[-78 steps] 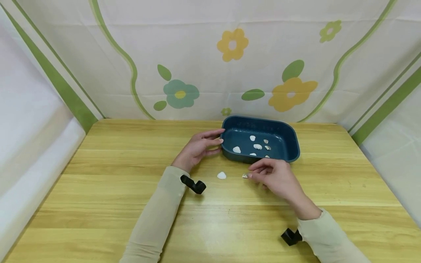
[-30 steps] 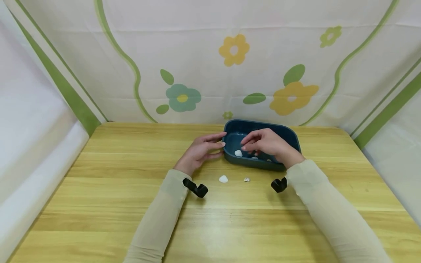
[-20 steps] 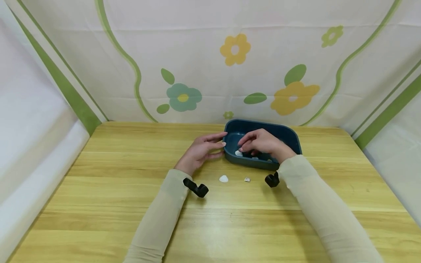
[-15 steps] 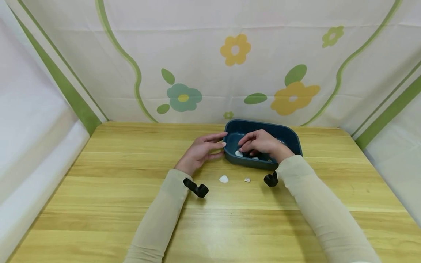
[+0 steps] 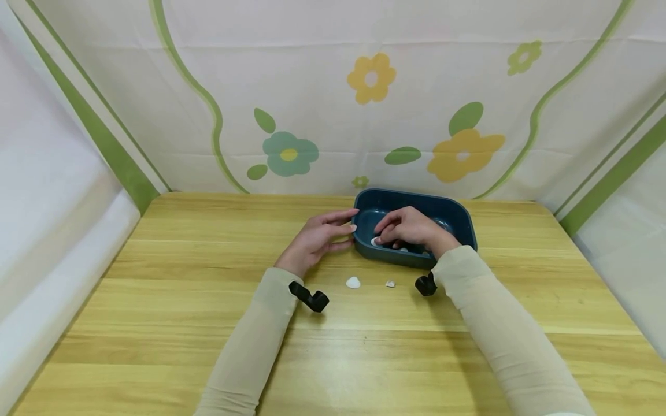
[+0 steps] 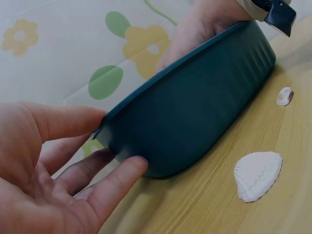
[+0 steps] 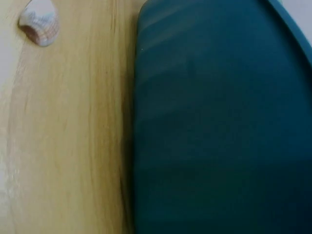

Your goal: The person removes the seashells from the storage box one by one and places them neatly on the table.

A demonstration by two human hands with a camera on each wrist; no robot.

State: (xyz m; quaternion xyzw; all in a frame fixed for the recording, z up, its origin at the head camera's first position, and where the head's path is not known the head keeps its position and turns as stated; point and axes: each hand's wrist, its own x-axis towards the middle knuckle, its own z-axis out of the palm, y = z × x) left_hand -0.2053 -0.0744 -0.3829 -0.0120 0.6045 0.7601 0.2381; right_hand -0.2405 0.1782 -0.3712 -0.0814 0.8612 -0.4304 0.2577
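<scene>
Left hand (image 5: 315, 240), mid-frame: released, touching blue bin (image 5: 385, 255). Right hand (image 5: 412, 226), right of centre: touching white shell (image 5: 373, 242) inside, grip indeterminable. Below centre: 2 loose shells (image 5: 353, 282) lying.

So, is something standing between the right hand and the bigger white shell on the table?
Yes, the near wall of the blue container. The right hand reaches into it, and the bigger white shell lies outside, on the table. The hand would probably have to go up over this wall.

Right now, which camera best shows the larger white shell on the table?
Left wrist: the white shell appears large and whole, its ridges clear. The head view shows it whole but small; the right wrist view doesn't show it.
</scene>
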